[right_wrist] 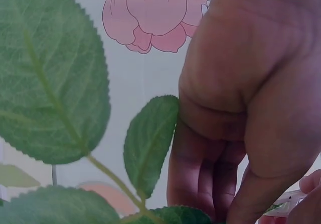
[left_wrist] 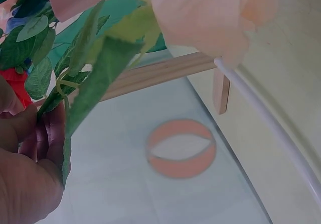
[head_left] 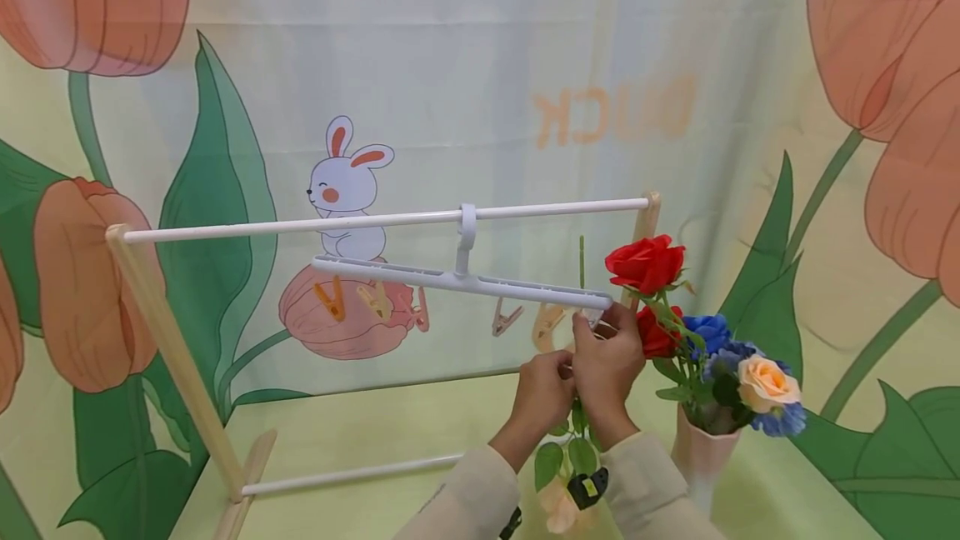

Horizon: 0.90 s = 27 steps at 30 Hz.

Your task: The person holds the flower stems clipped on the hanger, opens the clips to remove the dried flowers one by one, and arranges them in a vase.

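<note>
My left hand (head_left: 543, 394) pinches the stem of a pale peach artificial flower (head_left: 558, 507), which hangs bloom down. Its green leaves (left_wrist: 95, 78) spread below the fingers, and the bare stem end (head_left: 581, 261) sticks up above the hanger bar. Close beside it, my right hand (head_left: 609, 361) pinches a whitish clip (head_left: 592, 317) under the right end of a white clip hanger (head_left: 450, 277). The hanger tilts down to the right. Along it hang an orange clip (head_left: 328, 300), a yellow clip (head_left: 372, 300) and several pinkish ones. Fingers partly hide where clip and stem meet.
The hanger hooks over the white rod (head_left: 300, 227) of a wooden rack (head_left: 176, 365). To the right stands a pink-white vase (head_left: 701, 461) with red roses (head_left: 647, 263), blue flowers and a peach rose. Behind hangs a printed curtain (head_left: 465, 107).
</note>
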Each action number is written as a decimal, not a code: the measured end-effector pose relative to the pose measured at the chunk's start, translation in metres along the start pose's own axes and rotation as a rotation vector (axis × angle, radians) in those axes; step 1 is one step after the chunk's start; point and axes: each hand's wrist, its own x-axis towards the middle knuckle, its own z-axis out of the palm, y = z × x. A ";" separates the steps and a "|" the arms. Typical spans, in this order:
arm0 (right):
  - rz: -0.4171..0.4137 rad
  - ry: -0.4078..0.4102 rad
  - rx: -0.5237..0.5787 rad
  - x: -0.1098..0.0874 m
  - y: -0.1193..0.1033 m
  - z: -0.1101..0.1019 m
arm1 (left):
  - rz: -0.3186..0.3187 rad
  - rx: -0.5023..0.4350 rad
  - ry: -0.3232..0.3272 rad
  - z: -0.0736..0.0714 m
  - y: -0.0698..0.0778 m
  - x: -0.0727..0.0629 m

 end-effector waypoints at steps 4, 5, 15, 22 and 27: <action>0.002 0.004 0.004 -0.001 -0.001 0.001 | 0.001 0.007 0.008 -0.001 0.001 -0.001; 0.002 0.004 0.004 -0.001 -0.001 0.001 | 0.000 0.008 0.010 -0.001 0.001 -0.001; 0.012 0.010 0.033 -0.006 -0.002 0.002 | -0.049 0.016 0.002 -0.001 0.000 0.000; -0.028 0.039 0.019 -0.004 -0.002 0.002 | -0.040 -0.038 -0.014 -0.001 -0.012 -0.004; -0.004 0.017 0.017 -0.002 -0.002 0.002 | -0.019 -0.010 -0.051 -0.007 -0.021 -0.011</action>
